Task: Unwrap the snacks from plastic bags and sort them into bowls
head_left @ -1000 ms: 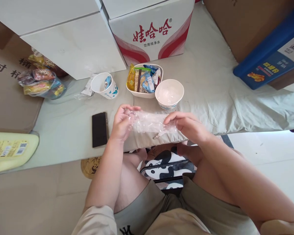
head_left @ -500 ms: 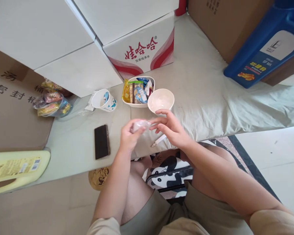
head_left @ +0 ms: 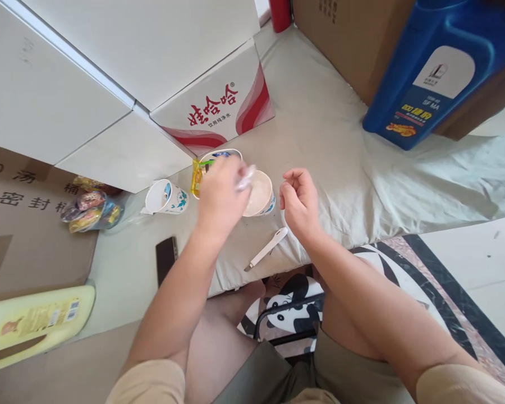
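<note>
My left hand (head_left: pixel 223 193), blurred by motion, is raised over the snack tub and the left side of the paper bowl. Its fingers pinch a small crumpled clear plastic wrapper (head_left: pixel 246 177). The white paper bowl (head_left: pixel 261 193) with blue leaves is partly hidden behind that hand; its inside looks pale. Just right of the bowl and apart from it, my right hand (head_left: pixel 299 199) is curled closed, thumb against the fingers. What it holds, if anything, is hidden. Below the hands lies a white utility knife (head_left: pixel 267 248), its blade end pointing toward the lower left.
A white tub (head_left: pixel 231 150) of packaged snacks stands behind my left hand. Left of it are a tilted paper cup (head_left: pixel 164 197), a black phone (head_left: pixel 165 261) and bagged snacks (head_left: pixel 93 212). A water carton (head_left: pixel 223 106) stands behind; a blue jug (head_left: pixel 421 84) at right, a yellow bottle (head_left: pixel 37 322) at left.
My left hand has moved up and away from my right hand, carrying the wrapper toward the bowl and tub. My right hand has drawn back right and curled closed. The knife is now uncovered.
</note>
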The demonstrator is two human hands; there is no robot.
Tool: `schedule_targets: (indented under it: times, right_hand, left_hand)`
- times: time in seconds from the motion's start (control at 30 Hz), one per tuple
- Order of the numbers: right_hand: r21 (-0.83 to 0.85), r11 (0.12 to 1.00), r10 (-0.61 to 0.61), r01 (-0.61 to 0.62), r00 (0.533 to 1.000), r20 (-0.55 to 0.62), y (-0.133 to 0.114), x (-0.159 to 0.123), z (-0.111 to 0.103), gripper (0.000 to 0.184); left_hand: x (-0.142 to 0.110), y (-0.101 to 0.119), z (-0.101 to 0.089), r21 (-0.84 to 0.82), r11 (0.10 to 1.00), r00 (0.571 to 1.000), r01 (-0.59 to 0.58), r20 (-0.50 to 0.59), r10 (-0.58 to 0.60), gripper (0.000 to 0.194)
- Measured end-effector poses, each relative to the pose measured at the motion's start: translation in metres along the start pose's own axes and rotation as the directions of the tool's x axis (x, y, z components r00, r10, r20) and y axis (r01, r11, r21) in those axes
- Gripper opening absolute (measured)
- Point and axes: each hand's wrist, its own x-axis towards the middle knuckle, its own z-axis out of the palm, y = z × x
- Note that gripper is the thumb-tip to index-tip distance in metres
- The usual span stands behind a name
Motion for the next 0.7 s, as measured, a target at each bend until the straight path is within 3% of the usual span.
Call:
schedule_targets:
  times: [0.03, 0.1, 0.13, 0.2, 0.27, 0.3, 0.33, 0.37, 0.4, 0.43, 0.47, 0.5, 0.53, 0.57, 0.6, 0.63, 0.67, 0.7]
  right_hand:
    - [-0.003, 1.0, 0.004, -0.004, 1.0, -0.01, 0.001, 0.003, -0.002, 0.012]
    - [-0.011, 1.0, 0.013, -0.014, 0.999, -0.029, 0.004, 0.008, -0.006, 0.012]
    - [-0.016, 1.0, 0.019, -0.02, 0.999, -0.038, 0.004, 0.011, -0.008, 0.011]
    - [-0.023, 0.999, 0.028, -0.029, 0.999, -0.041, 0.005, 0.015, -0.014, 0.01]
    - [-0.027, 0.999, 0.029, -0.03, 0.999, -0.035, 0.006, 0.019, -0.018, 0.01]
    - [-0.029, 0.999, 0.028, -0.029, 0.999, -0.029, 0.006, 0.021, -0.02, 0.009]
    - [-0.033, 0.999, 0.027, -0.027, 0.999, -0.022, 0.006, 0.022, -0.021, 0.009]
    - [-0.037, 0.999, 0.027, -0.028, 0.999, -0.017, 0.007, 0.023, -0.022, 0.008]
    - [-0.04, 0.999, 0.028, -0.028, 1.0, -0.013, 0.007, 0.023, -0.022, 0.008]
    - [-0.039, 0.999, 0.028, -0.029, 1.0, -0.008, 0.007, 0.023, -0.021, 0.008]
    - [-0.034, 0.999, 0.029, -0.03, 1.0, -0.005, 0.007, 0.023, -0.02, 0.008]
    - [-0.023, 0.999, 0.031, -0.032, 0.999, -0.004, 0.007, 0.022, -0.018, 0.009]
    - [-0.008, 0.999, 0.034, -0.034, 0.999, -0.002, 0.007, 0.021, -0.016, 0.009]
    - [0.006, 0.999, 0.039, -0.039, 0.999, -0.004, 0.008, 0.02, -0.014, 0.01]
    - [0.018, 0.999, 0.044, -0.044, 0.999, -0.006, 0.009, 0.019, -0.012, 0.01]
    - [0.023, 0.999, 0.046, -0.046, 0.999, -0.008, 0.01, 0.018, -0.01, 0.011]
    - [0.014, 0.999, 0.039, -0.039, 0.999, 0.029, 0.012, 0.017, -0.009, 0.011]
    - [-0.005, 1.0, 0.026, -0.026, 0.995, 0.091, 0.014, 0.016, -0.008, 0.01]
  left_hand:
    - [0.017, 0.003, 0.014, 0.071, 0.997, 0.973, 0.029, 0.228, -0.045, 0.024]
    - [0.042, 0.004, 0.039, 0.112, 0.992, 0.912, 0.056, 0.398, -0.096, 0.03]
    - [0.051, 0.004, 0.048, 0.116, 0.991, 0.845, 0.063, 0.522, -0.115, 0.031]
    - [0.062, 0.005, 0.052, 0.096, 0.992, 0.666, 0.076, 0.736, -0.122, 0.029]
    - [0.067, 0.01, 0.037, 0.067, 0.995, 0.523, 0.079, 0.847, -0.099, 0.018]
    - [0.067, 0.013, 0.024, 0.053, 0.996, 0.523, 0.076, 0.848, -0.085, 0.012]
    - [0.065, 0.014, 0.01, 0.045, 0.996, 0.567, 0.076, 0.819, -0.081, 0.012]
    - [0.059, 0.014, -0.006, 0.037, 0.996, 0.672, 0.082, 0.735, -0.083, 0.017]
    - [0.051, 0.01, -0.02, 0.014, 0.994, 0.83, 0.108, 0.55, -0.097, 0.016]
    - [0.04, 0.004, -0.031, -0.025, 0.987, 0.944, 0.16, 0.296, -0.146, 0.01]
    - [0.027, -0.007, -0.04, -0.082, 0.967, 0.97, 0.24, 0.051, -0.237, 0.006]
    - [0.012, -0.019, -0.045, -0.119, 0.935, 0.928, 0.334, -0.131, -0.348, 0.009]
    - [-0.003, -0.034, -0.047, -0.145, 0.874, 0.861, 0.464, -0.159, -0.483, 0.012]
    - [-0.018, -0.049, -0.045, -0.194, 0.758, 0.756, 0.622, -0.101, -0.646, 0.011]
    - [-0.03, -0.064, -0.041, -0.257, 0.597, 0.621, 0.76, 0.019, -0.783, 0.014]
    - [-0.04, -0.076, -0.035, -0.31, 0.437, 0.494, 0.844, 0.132, -0.86, 0.023]
    - [-0.047, -0.086, -0.028, -0.377, 0.304, 0.404, 0.875, 0.222, -0.887, 0.03]
    - [-0.049, -0.093, -0.021, -0.443, 0.182, 0.341, 0.878, 0.311, -0.887, 0.034]
